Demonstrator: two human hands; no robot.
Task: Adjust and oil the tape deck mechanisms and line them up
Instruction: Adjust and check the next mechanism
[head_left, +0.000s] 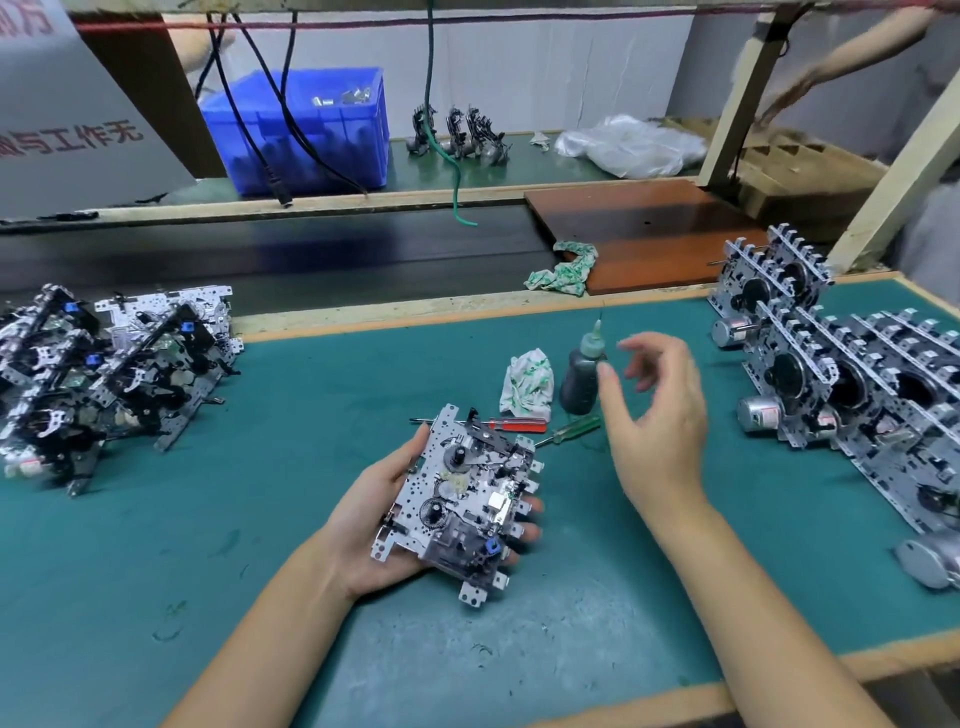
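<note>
Fingers (530, 512) of the left hand (384, 519) curl under a tape deck mechanism (462, 493), cradling it face-up above the green table (260, 519). Right hand (657, 421) hovers loosely spread, holding nothing, just beside a dark oil bottle (582, 371), possibly touching it. More mechanisms lie heaped at left (109, 374) and stand lined up at right (852, 379).

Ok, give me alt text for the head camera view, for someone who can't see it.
A person's left hand holds a tape deck mechanism above a green mat while the open right hand hovers beside an oil bottle. Two screwdrivers lie nearby; more mechanisms sit piled at left and lined up at right.
</note>
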